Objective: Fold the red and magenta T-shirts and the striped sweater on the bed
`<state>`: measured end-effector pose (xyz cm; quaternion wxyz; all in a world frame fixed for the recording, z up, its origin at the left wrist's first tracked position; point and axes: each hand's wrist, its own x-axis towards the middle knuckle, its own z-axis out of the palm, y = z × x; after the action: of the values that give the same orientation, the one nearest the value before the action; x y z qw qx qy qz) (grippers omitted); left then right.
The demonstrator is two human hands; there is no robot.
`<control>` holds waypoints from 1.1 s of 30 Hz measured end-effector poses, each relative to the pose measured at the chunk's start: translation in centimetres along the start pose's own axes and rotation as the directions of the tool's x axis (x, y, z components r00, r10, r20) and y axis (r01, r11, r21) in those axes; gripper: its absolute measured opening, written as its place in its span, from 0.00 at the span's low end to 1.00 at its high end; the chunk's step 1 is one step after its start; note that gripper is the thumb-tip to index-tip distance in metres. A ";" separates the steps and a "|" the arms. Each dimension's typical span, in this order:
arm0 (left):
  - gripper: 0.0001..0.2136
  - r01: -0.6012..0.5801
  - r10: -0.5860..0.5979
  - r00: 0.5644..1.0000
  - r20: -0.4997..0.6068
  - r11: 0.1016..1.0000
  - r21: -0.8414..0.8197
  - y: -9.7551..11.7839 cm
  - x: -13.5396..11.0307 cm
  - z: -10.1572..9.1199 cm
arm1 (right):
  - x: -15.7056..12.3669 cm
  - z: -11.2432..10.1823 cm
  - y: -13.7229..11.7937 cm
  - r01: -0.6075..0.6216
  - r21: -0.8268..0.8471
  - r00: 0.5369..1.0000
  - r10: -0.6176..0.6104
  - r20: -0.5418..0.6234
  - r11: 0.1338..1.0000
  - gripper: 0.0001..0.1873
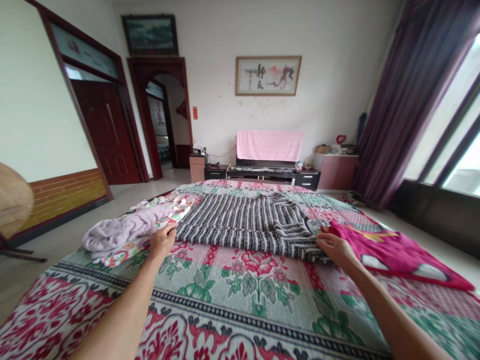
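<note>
A black-and-white striped knit top (236,222) lies spread sideways on the flower-patterned bedspread (258,285), with a sleeve folded over its right part. My left hand (163,241) pinches its near left corner. At the collar end, my right hand (336,247) has its fingers closed on the top's edge; part of that grip is hidden. Left of the top sits a crumpled pale lilac garment (123,227) on a colourful printed cloth (120,254). A bright pink garment (401,250) with white patches lies flat, just beyond my right hand.
Past the bed's far edge stand a low black TV cabinet (308,180) and a screen covered by a pink cloth (270,145). A purple curtain (397,110) hangs by the window at right. Dark red doors (107,130) are on the left, near a round tan object (13,200).
</note>
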<state>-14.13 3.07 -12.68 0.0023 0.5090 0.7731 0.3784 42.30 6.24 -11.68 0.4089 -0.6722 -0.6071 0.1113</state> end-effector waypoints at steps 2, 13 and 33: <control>0.17 -0.012 0.010 1.000 0.028 0.998 0.063 0.3 0.0 -0.1 | 0.0 -0.3 -0.4 0.009 -0.130 0.997 0.000 0.072 0.992 0.16; 0.17 -0.171 0.160 0.982 0.099 0.977 0.124 0.4 0.0 0.3 | -1.0 0.9 -3.0 0.156 -0.265 0.986 -0.134 0.102 0.952 0.18; 0.21 -0.322 0.309 0.947 0.091 0.923 0.211 0.0 1.0 1.5 | -2.1 1.4 -2.6 0.148 -0.337 0.987 -0.159 -0.004 0.930 0.20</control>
<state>-14.06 4.73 -13.35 -0.0941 0.6341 0.7182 0.2705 38.99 4.77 -11.55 0.3052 -0.6842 -0.6614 -0.0364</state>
